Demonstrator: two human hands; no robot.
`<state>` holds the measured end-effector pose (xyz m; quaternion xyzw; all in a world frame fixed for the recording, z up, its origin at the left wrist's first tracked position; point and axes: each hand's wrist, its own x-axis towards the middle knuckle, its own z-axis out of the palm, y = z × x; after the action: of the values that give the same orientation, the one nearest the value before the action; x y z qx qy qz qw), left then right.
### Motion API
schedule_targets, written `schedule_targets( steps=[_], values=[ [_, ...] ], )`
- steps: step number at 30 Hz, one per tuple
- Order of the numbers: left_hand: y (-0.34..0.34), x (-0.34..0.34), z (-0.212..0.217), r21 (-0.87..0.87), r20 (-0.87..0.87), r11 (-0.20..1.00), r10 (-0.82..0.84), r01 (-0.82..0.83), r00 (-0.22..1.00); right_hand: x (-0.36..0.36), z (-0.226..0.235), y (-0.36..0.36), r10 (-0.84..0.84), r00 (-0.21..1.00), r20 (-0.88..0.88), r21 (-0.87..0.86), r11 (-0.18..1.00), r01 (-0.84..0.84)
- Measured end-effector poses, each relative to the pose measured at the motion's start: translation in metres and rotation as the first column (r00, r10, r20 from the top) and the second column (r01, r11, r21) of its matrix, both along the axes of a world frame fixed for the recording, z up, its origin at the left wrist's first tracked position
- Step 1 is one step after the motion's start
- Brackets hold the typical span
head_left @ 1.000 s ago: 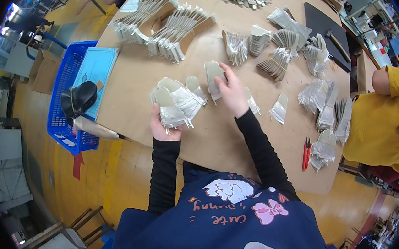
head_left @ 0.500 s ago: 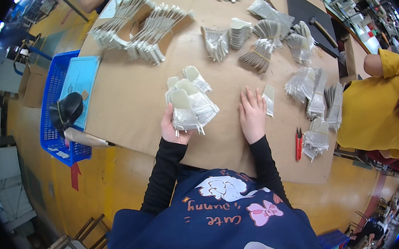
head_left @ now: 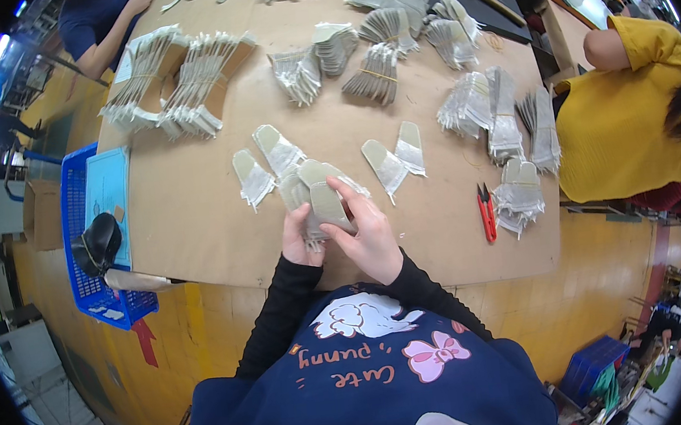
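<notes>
Grey, tongue-shaped flat pieces make up the small stack [head_left: 317,202] held at the near middle of the desk [head_left: 194,226], just above the person's chest; the left hand [head_left: 301,241] cups the stack from below and on its left edge, while the right hand [head_left: 367,230] lies over it with the fingers [head_left: 345,191] pressing the top piece flat; both hands are closed on the same stack and touch each other at the wrists' side.

To square the stack well, my judgement is that the rounded ends should be lined up first, since they show plainly at the upper edge; the left hand ought to serve as a fixed stop, and the right thumb and fingers should nudge each stray piece against it rather than squeeze the whole pile; a hard squeeze would likely fan the thin pieces out sideways.

Loose pieces lie near: a single piece [head_left: 252,176] to the left, another [head_left: 278,146] just above the stack, and a pair [head_left: 397,158] to the right, well within reach; they sit apart from the held stack and should not be swept by the forearms.

Red snips [head_left: 486,211] rest near the right edge of the desk; banded bundles [head_left: 503,111] lie beyond; a blue crate [head_left: 85,237] stands off the desk's left side; a person in a yellow shirt [head_left: 626,111] sits at the far right.
</notes>
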<state>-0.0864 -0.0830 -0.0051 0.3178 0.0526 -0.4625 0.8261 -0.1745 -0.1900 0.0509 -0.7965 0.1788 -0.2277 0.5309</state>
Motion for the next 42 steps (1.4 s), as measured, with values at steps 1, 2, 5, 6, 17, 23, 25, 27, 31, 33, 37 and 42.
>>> schedule_targets(
  steps=[1, 2, 5, 6, 17, 23, 25, 27, 31, 33, 37, 42],
  values=[
    [0.001, 0.002, 0.000, 0.029, -0.027, 0.999, 0.025, -0.024, 0.999, -0.004, 0.001, 0.000, 0.006, 1.000, 0.015, 0.107, 0.994, -0.007],
    [0.001, 0.003, 0.001, 0.005, -0.029, 0.999, 0.036, -0.036, 0.999, -0.010, 0.002, -0.002, -0.023, 1.000, 0.019, 0.108, 0.994, 0.021],
    [0.001, 0.010, 0.003, 0.030, -0.042, 0.992, 0.123, -0.122, 0.991, -0.034, 0.004, -0.011, -0.111, 0.994, 0.000, 0.139, 0.984, 0.110],
    [0.001, 0.012, 0.004, 0.051, -0.040, 0.990, 0.131, -0.129, 0.991, -0.045, 0.003, -0.017, -0.160, 0.987, -0.029, 0.163, 0.973, 0.163],
    [-0.009, 0.012, -0.003, 0.042, 0.004, 0.999, -0.027, 0.027, 1.000, -0.091, -0.010, -0.055, -0.514, 0.830, -0.217, -0.322, 0.840, 0.436],
    [-0.017, -0.005, 0.000, 0.057, 0.015, 0.987, -0.153, 0.152, 0.988, -0.047, 0.000, -0.044, -0.340, 0.932, -0.123, -0.257, 0.918, 0.301],
    [-0.015, -0.005, 0.001, 0.065, 0.052, 0.988, -0.145, 0.141, 0.988, -0.042, 0.002, -0.044, -0.274, 0.956, -0.103, -0.108, 0.959, 0.263],
    [-0.013, -0.004, 0.002, 0.074, 0.075, 0.986, -0.156, 0.151, 0.985, -0.042, 0.003, -0.043, -0.191, 0.978, -0.081, 0.182, 0.962, 0.203],
    [-0.013, -0.005, 0.001, 0.083, 0.115, 0.980, -0.188, 0.179, 0.976, -0.044, 0.001, -0.035, -0.153, 0.978, -0.138, 0.020, 0.987, 0.158],
    [-0.015, -0.006, -0.001, 0.093, 0.097, 0.982, -0.176, 0.167, 0.980, -0.041, -0.004, -0.027, -0.225, 0.971, -0.081, -0.005, 0.974, 0.225],
    [-0.018, -0.005, -0.002, 0.119, 0.044, 0.978, -0.179, 0.173, 0.983, -0.039, -0.014, -0.019, -0.304, 0.953, 0.002, -0.128, 0.945, 0.302],
    [-0.015, -0.004, -0.003, 0.125, 0.053, 0.974, -0.196, 0.189, 0.979, -0.041, -0.021, -0.016, -0.288, 0.958, 0.017, -0.174, 0.942, 0.286]
  ],
)
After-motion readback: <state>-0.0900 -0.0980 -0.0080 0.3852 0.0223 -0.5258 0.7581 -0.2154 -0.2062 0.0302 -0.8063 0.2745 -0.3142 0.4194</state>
